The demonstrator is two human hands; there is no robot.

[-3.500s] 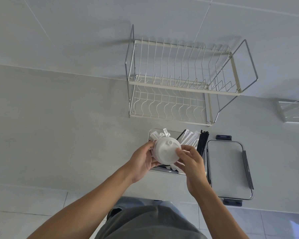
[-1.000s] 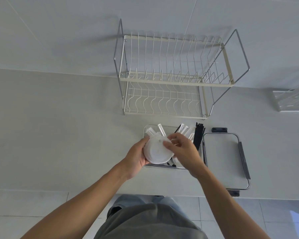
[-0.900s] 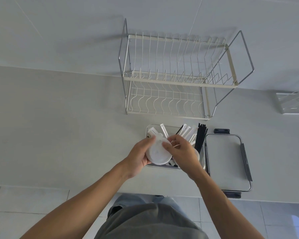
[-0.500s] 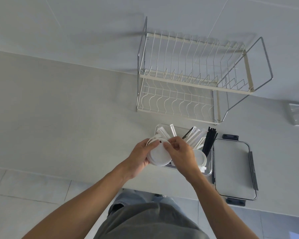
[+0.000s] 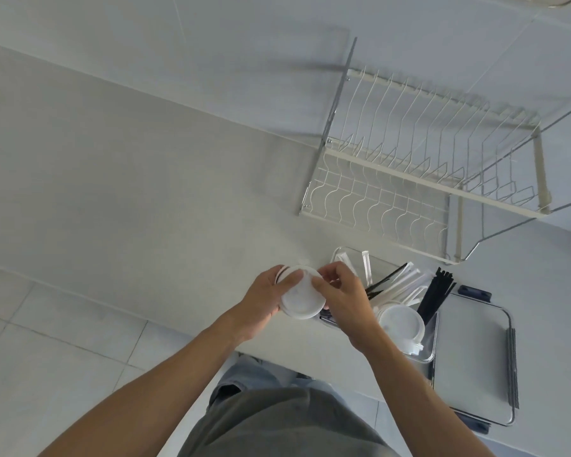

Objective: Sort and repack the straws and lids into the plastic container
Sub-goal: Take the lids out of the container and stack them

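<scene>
Low in the frame's centre we hold a stack of white lids [image 5: 300,300], left hand [image 5: 263,303] gripping its edge and right hand [image 5: 343,296] pinching the top rim. Half a second ago the stack hung over the container [image 5: 422,352]; now it sits left of it, above the table [image 5: 145,192], so sorting continues. Straws [image 5: 437,293] and one lid [image 5: 401,323] remain inside. We see no readable writing.
</scene>
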